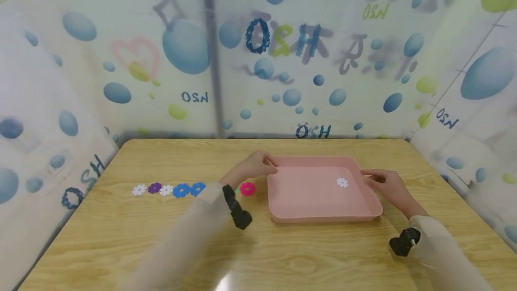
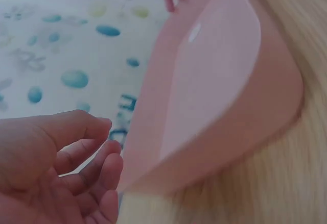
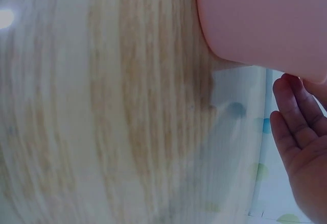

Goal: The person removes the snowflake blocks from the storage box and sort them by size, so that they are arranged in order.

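Observation:
A shallow pink tray (image 1: pixel 315 212) rests on the wooden table, with one white snowflake-shaped disc (image 1: pixel 342 182) lying inside. At the tray's far left corner is my left hand (image 1: pixel 255 165); the left wrist view shows its thumb and fingers loosely bent with nothing visible between the tips. My right hand (image 1: pixel 385 184) pinches the right rim, its fingers (image 3: pixel 296 109) reaching up against the outer wall while the tray hides most of the thumb. Beside the left hand lies a pink-red snowflake disc (image 1: pixel 247 189). A green piece (image 1: pixel 237 189) is mostly hidden behind the left wrist.
Left of the left arm, more snowflake discs lie in a row: white (image 1: pixel 139 190), purple (image 1: pixel 155 187), another white (image 1: pixel 166 190), and two blue (image 1: pixel 181 190). A patterned curtain (image 1: pixel 258 84) stands behind the table (image 1: pixel 307 255). Each wrist wears a black camera.

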`<state>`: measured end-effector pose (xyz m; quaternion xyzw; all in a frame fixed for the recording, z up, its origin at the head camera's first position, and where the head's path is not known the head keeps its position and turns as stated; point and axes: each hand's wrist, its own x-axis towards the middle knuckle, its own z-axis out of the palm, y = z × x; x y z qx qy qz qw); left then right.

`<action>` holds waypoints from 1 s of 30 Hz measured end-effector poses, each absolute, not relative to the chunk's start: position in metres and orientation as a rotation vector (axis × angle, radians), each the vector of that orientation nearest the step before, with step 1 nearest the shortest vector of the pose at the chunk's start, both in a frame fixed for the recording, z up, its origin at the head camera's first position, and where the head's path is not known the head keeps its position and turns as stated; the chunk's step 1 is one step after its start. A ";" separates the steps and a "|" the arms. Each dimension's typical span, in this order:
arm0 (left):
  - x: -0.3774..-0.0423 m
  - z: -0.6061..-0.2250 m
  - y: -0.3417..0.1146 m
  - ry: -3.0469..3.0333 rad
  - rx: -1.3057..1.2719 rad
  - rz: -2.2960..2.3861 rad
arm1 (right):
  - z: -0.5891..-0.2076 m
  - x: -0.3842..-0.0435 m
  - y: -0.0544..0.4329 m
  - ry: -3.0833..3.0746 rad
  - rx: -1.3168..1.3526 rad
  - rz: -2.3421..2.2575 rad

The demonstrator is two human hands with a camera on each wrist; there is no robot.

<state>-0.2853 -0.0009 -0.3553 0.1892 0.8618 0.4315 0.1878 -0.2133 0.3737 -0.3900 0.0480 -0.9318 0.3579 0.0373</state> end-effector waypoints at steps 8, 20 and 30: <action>-0.280 -0.364 0.076 2.355 0.480 1.114 | -0.391 -0.214 0.380 -2.880 0.138 1.059; -0.272 -0.383 0.142 2.310 0.447 1.133 | -0.391 -0.210 0.381 -2.875 0.138 1.049; -0.274 -0.385 0.160 2.305 0.453 1.174 | -0.390 -0.218 0.375 -2.860 0.177 1.070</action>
